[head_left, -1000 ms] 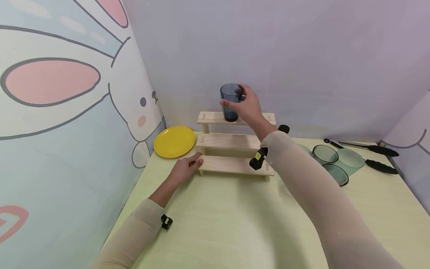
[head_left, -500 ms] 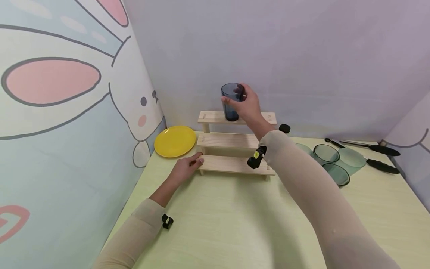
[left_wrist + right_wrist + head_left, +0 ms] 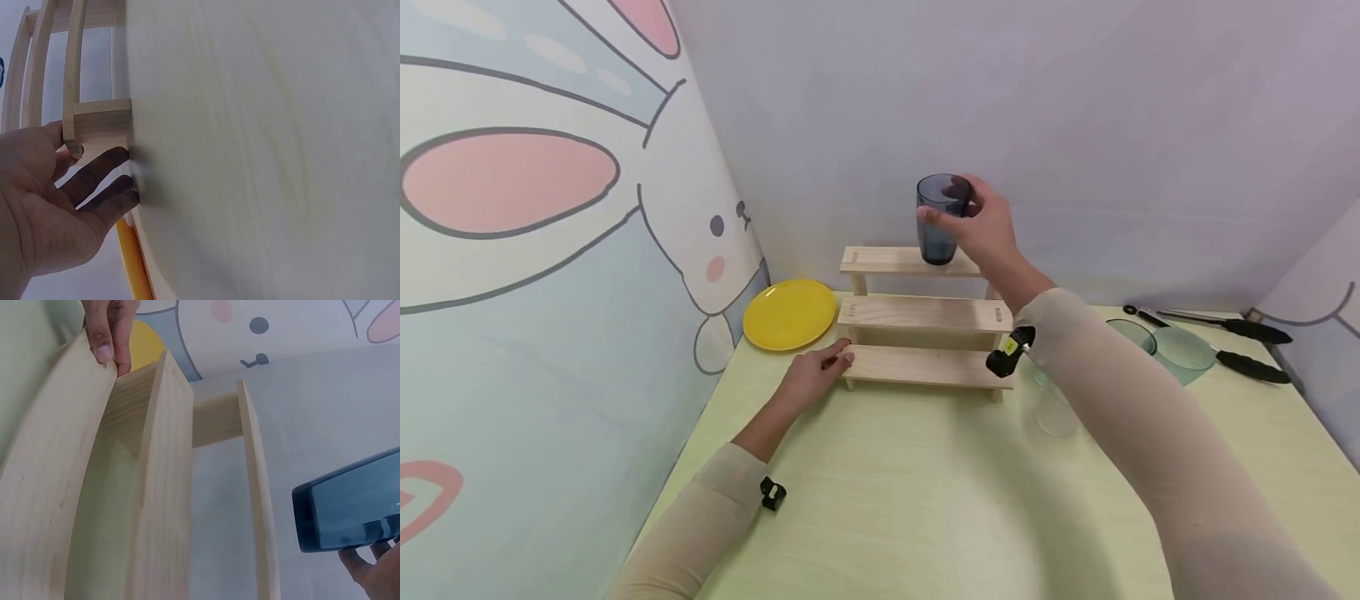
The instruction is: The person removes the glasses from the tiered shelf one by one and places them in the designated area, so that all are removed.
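My right hand (image 3: 988, 227) grips a blue glass tumbler (image 3: 936, 237), thumb on one side and fingers on the other. The tumbler is upright over the top tier of a three-tier wooden shelf (image 3: 925, 313). In the right wrist view, a gap shows between the tumbler's base (image 3: 305, 520) and the top board (image 3: 257, 494). My left hand (image 3: 808, 379) pinches the left end of the lowest board (image 3: 925, 367). The left wrist view shows the other fingers (image 3: 94, 175) of that hand spread below the board, by the tabletop.
A yellow plate (image 3: 790, 315) lies left of the shelf, by the rabbit-patterned wall. On the right, partly behind my right sleeve, are greenish glasses (image 3: 1131, 333), a clear glass (image 3: 1057, 417) and black-handled utensils (image 3: 1251, 367). A plain wall (image 3: 1037, 125) rises behind the shelf.
My right hand has moved the tumbler to the right along the top tier and slightly up. The left hand has stayed at the lowest board's end.
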A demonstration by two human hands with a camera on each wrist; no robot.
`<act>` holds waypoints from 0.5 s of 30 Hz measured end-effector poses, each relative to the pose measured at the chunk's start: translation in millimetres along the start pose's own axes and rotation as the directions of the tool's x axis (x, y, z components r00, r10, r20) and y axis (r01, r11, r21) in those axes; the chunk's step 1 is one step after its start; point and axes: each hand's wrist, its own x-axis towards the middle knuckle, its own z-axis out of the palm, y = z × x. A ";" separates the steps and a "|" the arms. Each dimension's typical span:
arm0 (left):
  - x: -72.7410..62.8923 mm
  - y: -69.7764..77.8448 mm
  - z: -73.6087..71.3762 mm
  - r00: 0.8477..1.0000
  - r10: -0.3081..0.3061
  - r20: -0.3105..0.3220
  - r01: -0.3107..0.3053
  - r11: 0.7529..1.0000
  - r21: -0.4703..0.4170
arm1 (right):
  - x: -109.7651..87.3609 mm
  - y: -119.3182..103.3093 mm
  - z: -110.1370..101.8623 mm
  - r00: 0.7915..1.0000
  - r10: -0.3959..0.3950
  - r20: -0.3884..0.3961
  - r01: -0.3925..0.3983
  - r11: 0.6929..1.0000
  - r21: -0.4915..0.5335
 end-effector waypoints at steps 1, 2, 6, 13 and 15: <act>0.1 -0.1 -0.3 1.000 0.000 0.001 0.000 1.000 0.000 | -1.5 -1.4 -4.1 1.000 0.001 0.000 -0.001 1.000 0.010; 0.3 -0.3 -0.5 1.000 -0.002 0.001 0.002 1.000 -0.001 | -3.3 -2.7 -8.3 1.000 0.003 -0.001 -0.003 1.000 0.016; 0.4 -0.9 -0.6 1.000 -0.004 0.005 0.005 1.000 -0.006 | -10.2 -6.0 -26.2 1.000 0.003 -0.007 -0.003 1.000 0.029; 1.6 -2.1 0.6 1.000 -0.013 0.008 0.013 1.000 0.001 | -22.7 -7.9 -61.6 1.000 0.018 -0.017 -0.018 1.000 -0.015; 1.6 -2.2 0.5 1.000 -0.016 0.006 0.016 1.000 0.001 | -26.2 -7.1 -72.1 1.000 0.024 -0.018 -0.024 1.000 -0.013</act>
